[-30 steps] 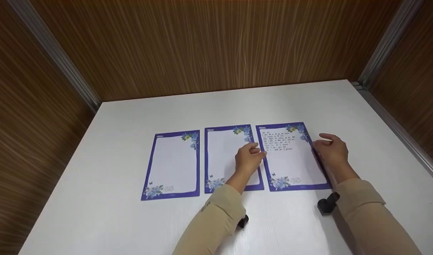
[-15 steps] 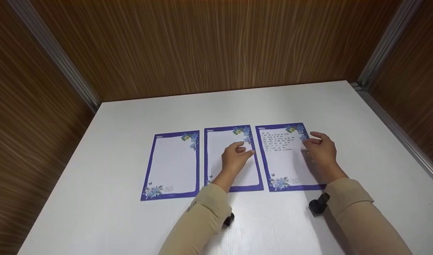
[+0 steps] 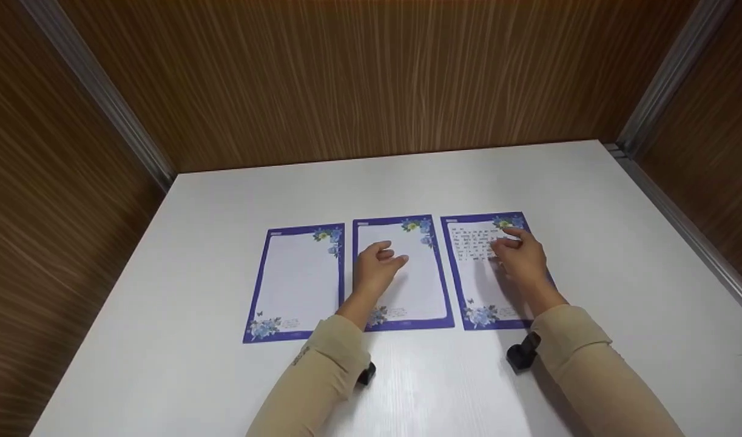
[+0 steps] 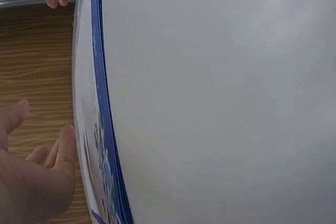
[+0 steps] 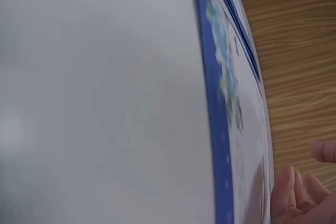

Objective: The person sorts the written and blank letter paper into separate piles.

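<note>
Three sheets of letter paper with purple borders and blue flowers lie in a row on the white table. In the head view my left hand [image 3: 375, 267] hovers over the blank middle sheet [image 3: 419, 291], its fingers loosely bent, holding nothing. My right hand [image 3: 522, 258] is above the right sheet [image 3: 481, 282], which bears handwritten lines near its top, partly hidden by the fingers. That hand also holds nothing. To the left lies another blank sheet [image 3: 301, 273]. Both wrist views show thumb and fingers apart, with a gap above the paper.
The white table [image 3: 443, 388] meets a brown wood-grain panel [image 3: 395, 79] at the back. Similar panels with metal edge strips [image 3: 97, 91] stand at both sides. Black wrist devices [image 3: 521, 357] hang below the sleeves.
Both hands have moved left: the left from the gap between the middle and right sheets to over the middle sheet, the right from the right sheet's edge to over it. The sheets stay put.
</note>
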A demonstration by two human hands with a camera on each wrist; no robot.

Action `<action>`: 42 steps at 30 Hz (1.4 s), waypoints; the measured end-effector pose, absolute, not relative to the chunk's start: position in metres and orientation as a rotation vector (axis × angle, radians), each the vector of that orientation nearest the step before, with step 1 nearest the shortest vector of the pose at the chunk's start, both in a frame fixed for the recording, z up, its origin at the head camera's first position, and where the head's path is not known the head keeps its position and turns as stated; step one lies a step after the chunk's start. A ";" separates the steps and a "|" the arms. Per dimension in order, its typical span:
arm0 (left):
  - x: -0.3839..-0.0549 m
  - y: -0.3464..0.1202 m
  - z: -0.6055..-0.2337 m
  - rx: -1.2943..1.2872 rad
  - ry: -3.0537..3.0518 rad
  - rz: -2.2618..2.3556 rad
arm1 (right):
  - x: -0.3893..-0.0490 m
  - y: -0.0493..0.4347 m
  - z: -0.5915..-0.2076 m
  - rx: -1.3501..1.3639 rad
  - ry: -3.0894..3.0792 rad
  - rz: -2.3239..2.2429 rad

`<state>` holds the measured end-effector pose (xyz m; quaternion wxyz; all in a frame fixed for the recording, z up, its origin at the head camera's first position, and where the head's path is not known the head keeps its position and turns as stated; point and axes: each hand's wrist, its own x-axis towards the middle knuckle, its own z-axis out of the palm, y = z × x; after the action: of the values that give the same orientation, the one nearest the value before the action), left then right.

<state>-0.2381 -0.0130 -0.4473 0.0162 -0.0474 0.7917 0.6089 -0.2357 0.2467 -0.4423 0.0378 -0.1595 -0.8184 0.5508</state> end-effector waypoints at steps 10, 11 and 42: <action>-0.240 -0.042 -0.447 -0.218 2.521 1.891 | -0.244 0.221 -0.447 -0.434 -2.519 1.731; -0.241 -0.045 -0.447 -0.233 2.526 1.886 | -0.244 0.218 -0.447 -0.427 -2.520 1.735; -0.242 -0.075 -0.445 -0.302 2.508 1.835 | -0.251 0.183 -0.445 -0.394 -2.718 1.714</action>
<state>-0.2419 -0.0747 -0.4448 0.0099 -0.0966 0.8033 0.5876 -0.2507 0.1832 -0.4449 -0.0478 -0.1216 -0.8387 0.5287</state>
